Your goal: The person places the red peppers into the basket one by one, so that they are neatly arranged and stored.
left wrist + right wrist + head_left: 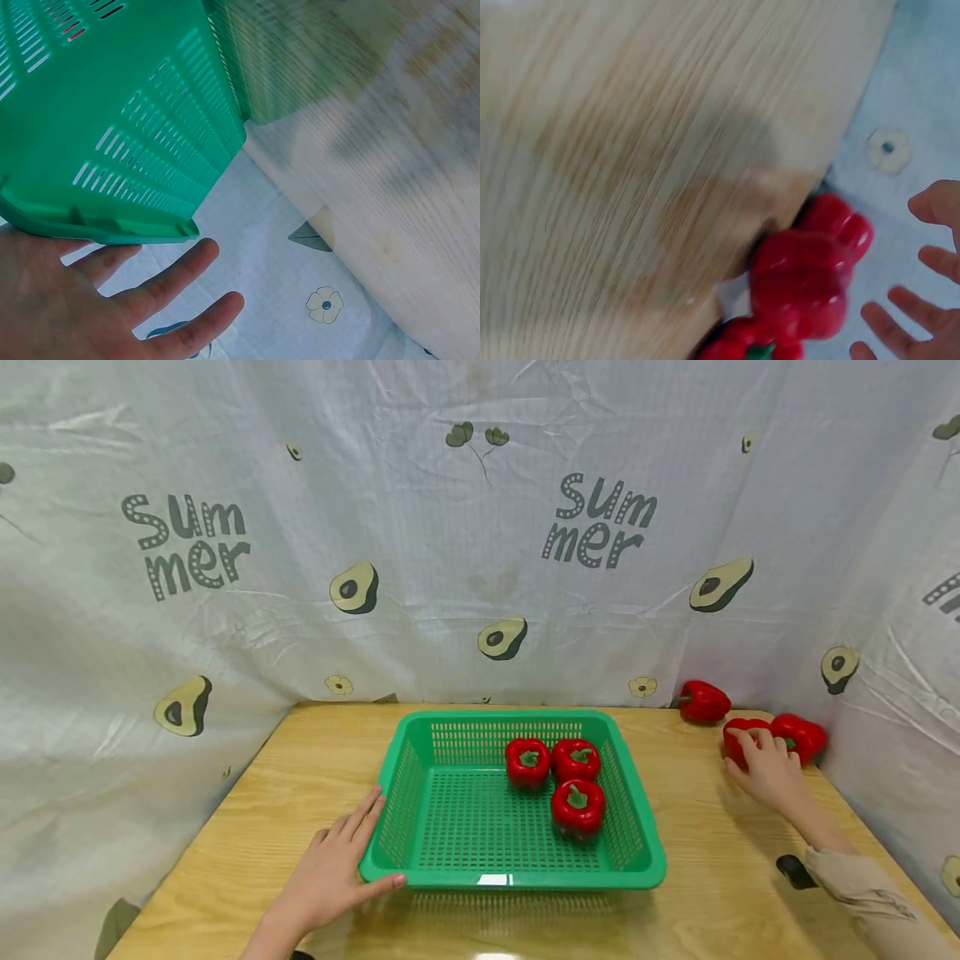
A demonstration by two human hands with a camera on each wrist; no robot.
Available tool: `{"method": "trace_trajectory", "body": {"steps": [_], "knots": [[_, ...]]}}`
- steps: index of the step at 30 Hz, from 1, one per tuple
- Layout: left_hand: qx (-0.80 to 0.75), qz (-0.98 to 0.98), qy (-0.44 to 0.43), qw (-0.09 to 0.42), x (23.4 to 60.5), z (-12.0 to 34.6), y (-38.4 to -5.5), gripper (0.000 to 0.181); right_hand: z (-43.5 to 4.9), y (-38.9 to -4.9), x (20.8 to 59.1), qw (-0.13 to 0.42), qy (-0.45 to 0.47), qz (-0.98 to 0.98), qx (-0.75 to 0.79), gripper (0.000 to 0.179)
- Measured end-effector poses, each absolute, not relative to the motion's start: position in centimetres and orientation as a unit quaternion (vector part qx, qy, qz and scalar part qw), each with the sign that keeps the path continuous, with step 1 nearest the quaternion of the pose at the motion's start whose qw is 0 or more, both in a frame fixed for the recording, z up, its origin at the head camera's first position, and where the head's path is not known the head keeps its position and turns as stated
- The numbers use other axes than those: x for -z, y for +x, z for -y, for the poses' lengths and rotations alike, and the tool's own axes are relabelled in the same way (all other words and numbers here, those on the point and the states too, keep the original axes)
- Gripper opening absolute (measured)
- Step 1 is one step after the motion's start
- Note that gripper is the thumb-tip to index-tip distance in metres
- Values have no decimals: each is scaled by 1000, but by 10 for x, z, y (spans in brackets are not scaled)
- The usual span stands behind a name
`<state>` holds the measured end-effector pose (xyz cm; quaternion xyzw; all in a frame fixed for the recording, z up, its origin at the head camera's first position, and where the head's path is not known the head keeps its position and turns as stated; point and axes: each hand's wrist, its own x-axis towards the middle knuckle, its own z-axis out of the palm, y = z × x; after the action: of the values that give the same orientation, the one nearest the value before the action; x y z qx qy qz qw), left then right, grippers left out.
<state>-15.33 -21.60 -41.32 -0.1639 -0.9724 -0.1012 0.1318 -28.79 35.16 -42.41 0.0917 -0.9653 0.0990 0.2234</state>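
A green plastic basket (512,877) holds three red bell peppers, one (577,808) near its right side and two behind. My left hand (324,874) rests at the basket's front left corner, thumb on the front rim and straight fingers along the left side. In the left wrist view, that hand (82,307) lies under the rim with its fingers spread. At the table's far right, my right hand (772,768) reaches over a red bell pepper (735,745), partly covering it. The right wrist view shows this hand (930,300) with spread fingers beside the pepper (801,281).
Another bell pepper (802,737) lies right of the reached one, and a further pepper (705,702) lies behind, against the curtain. The printed curtain (420,527) borders the wooden table (697,827) at the back and sides.
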Motion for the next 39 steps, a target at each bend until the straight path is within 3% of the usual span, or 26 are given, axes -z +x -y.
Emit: {"method": "trace_trajectory", "body": {"steps": [11, 19, 28, 39], "knots": [[107, 974, -163, 120, 414, 218, -154, 94, -374, -303, 437, 168, 16, 979, -119, 49], [107, 975, -162, 108, 410, 217, -154, 93, -382, -315, 441, 187, -6, 974, -128, 55], [105, 974, -163, 115, 414, 215, -153, 94, -379, -321, 439, 166, -21, 978, -123, 53], [106, 971, -164, 135, 418, 216, -153, 94, -377, -322, 444, 155, -36, 979, -130, 69]]}}
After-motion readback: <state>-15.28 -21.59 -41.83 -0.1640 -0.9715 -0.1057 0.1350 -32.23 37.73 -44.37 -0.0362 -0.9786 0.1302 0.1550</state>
